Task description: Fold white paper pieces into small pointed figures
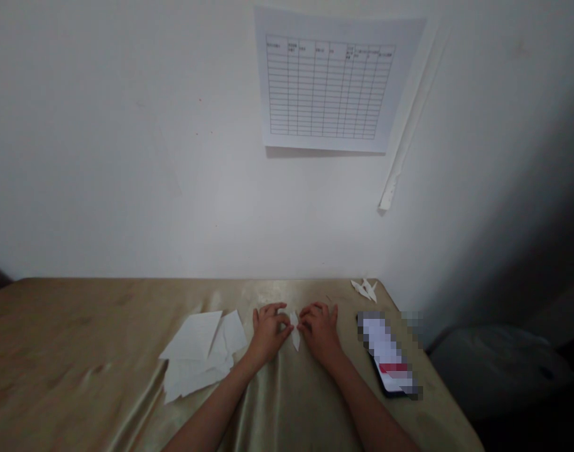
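Observation:
A small folded piece of white paper [295, 339], narrow and pointed at its lower end, is between my two hands at the middle of the table. My left hand [270, 329] pinches its left edge with thumb and index finger, the other fingers curled loosely above. From the opposite side, my right hand [320, 329] grips the right edge between thumb and fingertips. Fingertips hide part of the paper's middle. Left of my left hand lies a loose pile of white paper sheets [197, 351], overlapping and with some torn edges.
A smartphone [385, 358] with a lit, pixelated screen lies right of my right arm. Several small folded paper pieces [365, 290] rest at the table's back right corner. The shiny gold tablecloth [80, 351] has creases. A printed table sheet [331, 88] hangs on the wall behind.

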`<state>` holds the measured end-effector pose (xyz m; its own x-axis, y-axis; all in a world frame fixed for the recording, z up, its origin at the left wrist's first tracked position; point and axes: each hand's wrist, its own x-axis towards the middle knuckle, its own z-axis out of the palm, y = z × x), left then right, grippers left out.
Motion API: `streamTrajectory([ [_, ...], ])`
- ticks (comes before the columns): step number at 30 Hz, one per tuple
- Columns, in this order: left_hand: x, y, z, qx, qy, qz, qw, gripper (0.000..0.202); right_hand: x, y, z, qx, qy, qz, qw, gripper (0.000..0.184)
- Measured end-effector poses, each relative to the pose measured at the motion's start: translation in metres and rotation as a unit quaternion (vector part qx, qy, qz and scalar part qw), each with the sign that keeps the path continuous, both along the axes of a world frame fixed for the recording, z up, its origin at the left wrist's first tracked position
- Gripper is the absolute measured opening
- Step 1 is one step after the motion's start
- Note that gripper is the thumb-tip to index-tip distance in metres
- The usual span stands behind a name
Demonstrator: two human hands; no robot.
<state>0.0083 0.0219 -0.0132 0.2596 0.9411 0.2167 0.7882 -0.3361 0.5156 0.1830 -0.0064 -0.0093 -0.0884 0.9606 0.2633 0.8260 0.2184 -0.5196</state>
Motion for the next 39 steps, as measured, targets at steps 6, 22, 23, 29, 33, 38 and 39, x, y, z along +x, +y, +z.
streamTrajectory([
  [6,-0.002,0.003,-0.005,0.018,-0.003,0.008,1.0,0.005,0.001,0.0,-0.002,-0.001,-0.003,0.01,1.0,0.011],
  [22,0.007,0.004,0.0,-0.021,0.044,0.048,0.998,0.005,-0.006,0.003,-0.001,-0.012,0.02,-0.034,0.999,0.013],
  [23,0.007,0.004,0.001,-0.024,0.044,0.047,0.998,0.005,-0.007,0.003,-0.001,-0.013,0.02,-0.037,0.999,0.013],
  [29,0.006,0.003,0.002,-0.014,0.032,0.052,0.998,0.008,-0.008,0.003,0.0,-0.022,0.004,-0.072,0.997,0.01],
  [33,0.004,0.001,0.002,0.017,0.025,0.046,0.998,0.017,-0.008,0.002,0.003,-0.024,-0.006,-0.088,0.996,0.014],
  [38,-0.002,0.001,0.005,0.021,0.014,0.02,0.999,0.011,-0.007,-0.004,0.011,-0.006,0.008,-0.077,0.997,0.004],
  [39,-0.003,0.001,0.006,0.021,0.014,0.01,1.0,0.01,-0.006,-0.005,0.012,0.003,0.011,-0.074,0.997,0.003],
])
